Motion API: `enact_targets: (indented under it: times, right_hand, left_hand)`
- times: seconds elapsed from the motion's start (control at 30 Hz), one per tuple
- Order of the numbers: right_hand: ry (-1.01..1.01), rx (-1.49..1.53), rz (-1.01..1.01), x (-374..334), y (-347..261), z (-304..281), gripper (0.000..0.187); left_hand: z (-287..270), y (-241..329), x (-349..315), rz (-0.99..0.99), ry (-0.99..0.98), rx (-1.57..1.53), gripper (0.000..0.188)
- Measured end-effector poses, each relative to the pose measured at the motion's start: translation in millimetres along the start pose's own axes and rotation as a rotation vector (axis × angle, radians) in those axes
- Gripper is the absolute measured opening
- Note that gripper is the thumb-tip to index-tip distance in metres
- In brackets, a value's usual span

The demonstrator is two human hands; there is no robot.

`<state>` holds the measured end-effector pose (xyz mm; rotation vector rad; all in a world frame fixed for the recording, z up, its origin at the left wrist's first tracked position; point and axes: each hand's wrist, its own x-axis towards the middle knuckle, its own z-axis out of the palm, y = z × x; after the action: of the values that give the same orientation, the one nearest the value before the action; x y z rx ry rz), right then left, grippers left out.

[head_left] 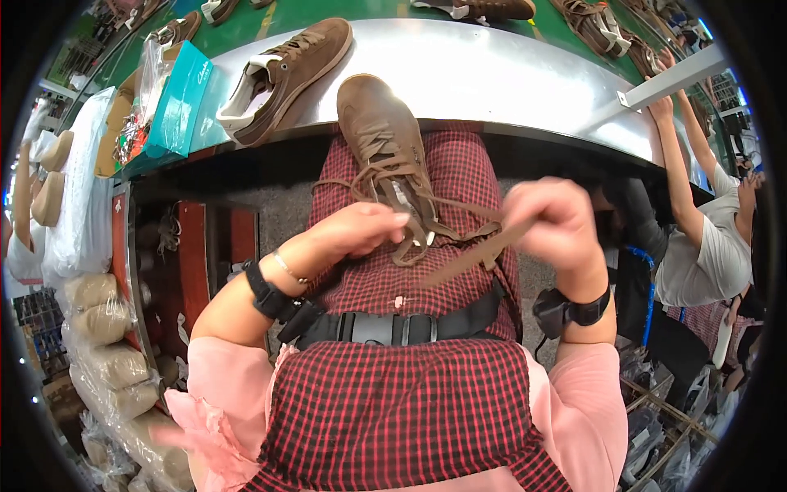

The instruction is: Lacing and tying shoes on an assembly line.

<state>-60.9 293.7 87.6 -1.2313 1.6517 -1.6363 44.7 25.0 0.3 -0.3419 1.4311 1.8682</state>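
Note:
A brown lace-up shoe [373, 111] lies across my lap, its toe pointing away and reaching the edge of the metal bench. Its brown shoelace [459, 261] hangs loose around the heel opening and over my checked apron. Beside the shoe's opening, my left hand [365, 228] is closed with the thumb pressed on the fingers. A loop of lace lies close to that thumb, but what the fingers hold is hidden. To the right, my right hand [553, 221], slightly blurred, is closed around the lace, which stretches between it and the shoe.
A second brown shoe [287, 78] rests on the metal bench [467, 70] at the left, near a teal box [184, 98]. More shoes stand on the green surface [385, 10] beyond. Wrapped stacks [106, 312] line the left. Another person's arms [680, 156] reach in at right.

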Motion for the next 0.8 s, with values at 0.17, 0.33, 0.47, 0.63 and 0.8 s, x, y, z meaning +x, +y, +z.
enact_targets:
  times: [0.17, 0.33, 0.47, 0.63, 0.8]
  right_hand:
    - [0.709, -1.044, 0.227, -19.7, 94.8, -42.8, 0.025]
    - [0.055, -1.044, 0.301, 1.0, 63.8, 29.7, 0.029]
    - [-0.227, -1.063, 0.375, 1.0, 99.4, 64.3, 0.027]
    - [-0.308, -0.960, 0.418, -12.9, 98.4, 46.2, 0.019]
    - [0.030, -1.132, 0.599, -12.6, 82.6, 14.1, 0.021]
  left_hand:
    - [17.8, 2.7, -12.9, 0.121, -0.048, 0.444, 0.030]
    - [24.3, 22.7, -17.0, 0.072, -0.109, 0.785, 0.034]
    - [37.2, 43.1, -42.2, 0.120, -0.171, 0.662, 0.026]
    - [27.8, 59.0, -80.6, 0.505, -0.607, 0.553, 0.022]
    - [18.2, 72.6, -106.2, 0.865, -0.822, 0.437, 0.017]
